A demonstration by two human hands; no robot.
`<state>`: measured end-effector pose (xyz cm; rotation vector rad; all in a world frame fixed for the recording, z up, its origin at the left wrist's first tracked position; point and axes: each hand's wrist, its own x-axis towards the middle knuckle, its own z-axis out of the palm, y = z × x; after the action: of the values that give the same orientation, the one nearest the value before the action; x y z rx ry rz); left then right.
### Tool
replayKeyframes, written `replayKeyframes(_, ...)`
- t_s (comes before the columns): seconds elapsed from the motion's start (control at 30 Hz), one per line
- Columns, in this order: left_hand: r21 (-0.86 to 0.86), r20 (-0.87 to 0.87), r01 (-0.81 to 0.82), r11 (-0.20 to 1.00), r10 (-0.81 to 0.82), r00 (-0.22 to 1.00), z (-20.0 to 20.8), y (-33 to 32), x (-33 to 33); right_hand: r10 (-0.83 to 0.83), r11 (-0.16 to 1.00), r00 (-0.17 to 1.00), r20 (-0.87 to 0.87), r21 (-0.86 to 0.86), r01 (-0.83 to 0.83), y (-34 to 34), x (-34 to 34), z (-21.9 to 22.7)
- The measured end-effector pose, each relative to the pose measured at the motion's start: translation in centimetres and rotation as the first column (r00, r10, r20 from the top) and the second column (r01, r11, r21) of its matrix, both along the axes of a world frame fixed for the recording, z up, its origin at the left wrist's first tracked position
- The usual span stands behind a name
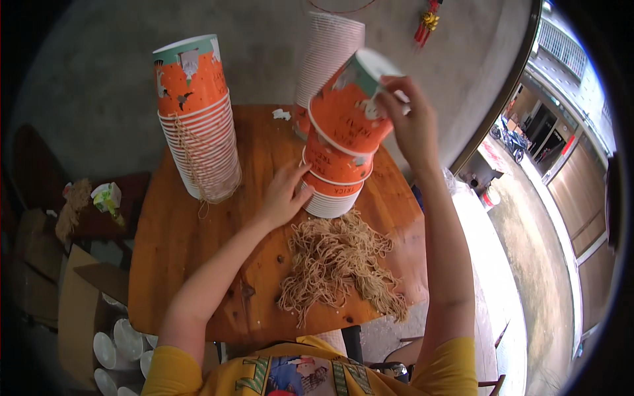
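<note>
My feed shows me 1 tall bucket stack (pixel 200 148) at the worktop's (pixel 191 264) far left corner; the left hand (pixel 287 195), fingers half spread, touches a shorter stack (pixel 338 162) toward the right edge; twine (pixel 338 257) heaps by the near right corner; the right hand (pixel 411 115) pinches the top bucket (pixel 350 102).

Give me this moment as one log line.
left hand: against lower cups | right hand: holding top cup near rim | cord heap: on table, nearer wearer
</note>
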<state>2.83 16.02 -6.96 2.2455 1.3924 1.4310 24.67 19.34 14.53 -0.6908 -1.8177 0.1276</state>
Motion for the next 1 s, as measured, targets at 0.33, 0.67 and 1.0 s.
replayKeyframes(0.33,0.23,0.668,0.466,0.855,-0.486,0.563,10.7,-13.8,3.5,0.254,0.967,0.765,-0.592,0.166,-0.193,-13.9,-0.9,-9.6)
replayKeyframes(0.67,0.042,-0.194,-0.114,0.993,0.12,0.974,7.5,-18.2,-3.8,0.08,0.973,0.855,0.513,-0.226,0.045,-13.5,2.0,-20.0)
replayKeyframes(1.0,0.043,-0.458,-0.17,0.985,0.17,0.872,5.3,-19.5,-3.5,0.263,0.508,0.939,-0.221,-0.796,-0.329,-12.7,2.0,-16.8)
